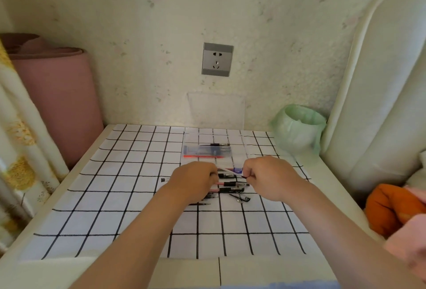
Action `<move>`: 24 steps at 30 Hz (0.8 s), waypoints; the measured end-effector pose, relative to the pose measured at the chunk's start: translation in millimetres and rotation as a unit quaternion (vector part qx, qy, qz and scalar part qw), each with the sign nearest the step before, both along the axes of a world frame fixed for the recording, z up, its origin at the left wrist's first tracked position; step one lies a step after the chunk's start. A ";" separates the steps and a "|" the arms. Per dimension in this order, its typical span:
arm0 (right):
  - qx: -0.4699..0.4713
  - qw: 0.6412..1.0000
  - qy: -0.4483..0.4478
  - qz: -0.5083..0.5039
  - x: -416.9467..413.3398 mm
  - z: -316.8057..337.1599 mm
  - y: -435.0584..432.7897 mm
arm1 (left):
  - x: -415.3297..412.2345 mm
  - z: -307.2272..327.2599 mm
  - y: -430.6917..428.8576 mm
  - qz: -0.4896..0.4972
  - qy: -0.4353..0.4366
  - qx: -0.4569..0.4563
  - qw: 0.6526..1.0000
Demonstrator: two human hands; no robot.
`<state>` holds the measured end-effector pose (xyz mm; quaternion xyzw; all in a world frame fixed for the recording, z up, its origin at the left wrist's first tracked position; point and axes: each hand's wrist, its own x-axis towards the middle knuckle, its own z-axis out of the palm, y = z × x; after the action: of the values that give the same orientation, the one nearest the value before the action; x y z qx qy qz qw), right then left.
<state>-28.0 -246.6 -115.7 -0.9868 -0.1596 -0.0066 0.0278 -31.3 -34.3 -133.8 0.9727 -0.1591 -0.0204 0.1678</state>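
Between the left hand (193, 180) and the right hand (269, 175), a thin white pen (228, 171) is held just above the desk (332, 196). Both hands curl their fingers and pinch it, the left at its 9 o'clock end, the right at its 3 o'clock end. More pens (230, 188) lie at its 6 o'clock, and a clear box (207, 150) sits at 12 o'clock.

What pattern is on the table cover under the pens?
The table cover is white with a black grid of squares; it shows best in the head view.
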 end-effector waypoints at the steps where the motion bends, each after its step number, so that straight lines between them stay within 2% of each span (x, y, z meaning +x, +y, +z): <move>1: 0.004 1.000 0.002 0.002 -0.1 0.6 -0.7 | -0.1 0.4 -0.1 0.002 0.000 -0.001 1.000; 14: 0.004 0.999 0.016 0.031 -3.1 3.4 -0.8 | -1.9 3.0 5.3 -0.006 -0.006 -0.014 1.000; 24: 0.004 0.999 0.027 0.023 -2.4 2.4 -6.6 | -2.7 8.1 1.7 -0.028 0.055 -0.053 0.997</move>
<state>-30.4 -253.3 -113.4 -0.9826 -0.1812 0.0204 0.0358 -34.0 -32.6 -125.7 0.9550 -0.1779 -0.0704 0.2268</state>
